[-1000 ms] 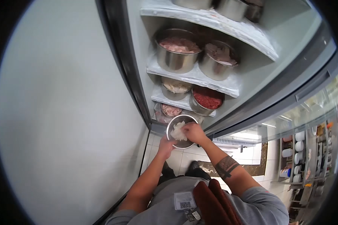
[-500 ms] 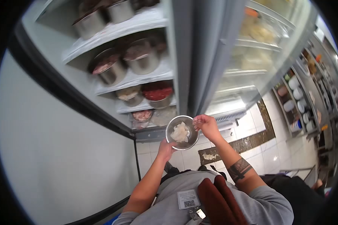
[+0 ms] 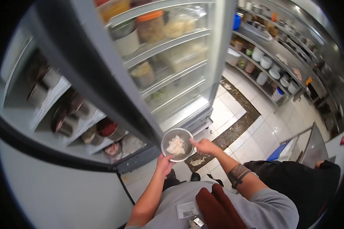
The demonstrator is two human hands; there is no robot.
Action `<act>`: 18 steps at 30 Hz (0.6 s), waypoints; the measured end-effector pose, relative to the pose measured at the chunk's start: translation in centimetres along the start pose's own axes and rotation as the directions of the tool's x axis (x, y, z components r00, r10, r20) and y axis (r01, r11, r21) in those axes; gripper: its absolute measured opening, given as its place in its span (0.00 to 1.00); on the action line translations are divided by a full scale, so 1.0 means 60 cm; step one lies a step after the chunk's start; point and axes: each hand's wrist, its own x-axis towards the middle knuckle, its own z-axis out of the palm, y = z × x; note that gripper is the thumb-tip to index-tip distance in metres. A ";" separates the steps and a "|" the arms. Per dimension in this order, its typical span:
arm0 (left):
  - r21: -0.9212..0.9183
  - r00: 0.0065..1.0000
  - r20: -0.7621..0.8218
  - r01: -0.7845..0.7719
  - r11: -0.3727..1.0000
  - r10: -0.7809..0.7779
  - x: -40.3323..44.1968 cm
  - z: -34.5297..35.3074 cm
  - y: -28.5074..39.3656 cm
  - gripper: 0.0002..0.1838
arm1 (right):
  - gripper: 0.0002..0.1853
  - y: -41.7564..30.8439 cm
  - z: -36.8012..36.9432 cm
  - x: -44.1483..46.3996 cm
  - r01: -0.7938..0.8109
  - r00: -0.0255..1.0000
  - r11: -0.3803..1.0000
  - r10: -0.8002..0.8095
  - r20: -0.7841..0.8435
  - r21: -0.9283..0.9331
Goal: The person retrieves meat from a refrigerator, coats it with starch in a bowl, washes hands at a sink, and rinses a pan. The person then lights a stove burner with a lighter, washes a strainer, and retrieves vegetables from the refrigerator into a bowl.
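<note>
A round metal bowl (image 3: pixel 186 136) is held out in front of my body, with pale, whitish, thin pieces of food (image 3: pixel 176 145) lying in it; their exact kind I cannot make out. My left hand (image 3: pixel 164 165) grips the bowl's near left side, thumb over the rim. On the opposite side, my right hand (image 3: pixel 203 145) is closed at the rim, its thumb on the edge and the other fingers partly hidden.
To the left stands an open fridge with metal pots (image 3: pixel 67 124) of meat on its shelves. A glass-fronted fridge section (image 3: pixel 179 84) holds tubs and bags. A dark floor drain strip (image 3: pixel 240 128), kitchen shelving (image 3: pixel 256 68) and a person in black (image 3: pixel 294 183) are at right.
My view has swung right, bringing the glass-fronted section and kitchen shelves further in. My right hand, earlier pinched beside the bowl, is now on its rim.
</note>
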 end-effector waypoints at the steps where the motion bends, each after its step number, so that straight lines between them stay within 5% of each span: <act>1: 0.027 1.000 -0.007 0.024 0.999 -0.024 0.002 0.020 0.000 0.26 | 0.52 0.012 0.004 0.009 -0.031 0.999 0.999 0.030 0.029 0.019; 8: 0.176 0.986 0.105 0.106 0.979 -0.126 0.079 0.087 -0.015 0.27 | 0.51 0.077 -0.034 0.053 -0.123 0.974 0.954 0.063 0.217 0.274; 16: 0.363 0.887 0.249 0.287 0.887 -0.389 0.247 0.224 -0.025 0.21 | 0.51 0.134 -0.204 0.080 -0.131 0.987 0.979 0.143 -0.066 0.158; 18: 0.542 0.854 0.252 0.265 0.797 -0.455 0.314 0.266 -0.031 0.18 | 0.52 0.153 -0.266 0.088 -0.186 0.979 0.978 0.193 -0.062 0.095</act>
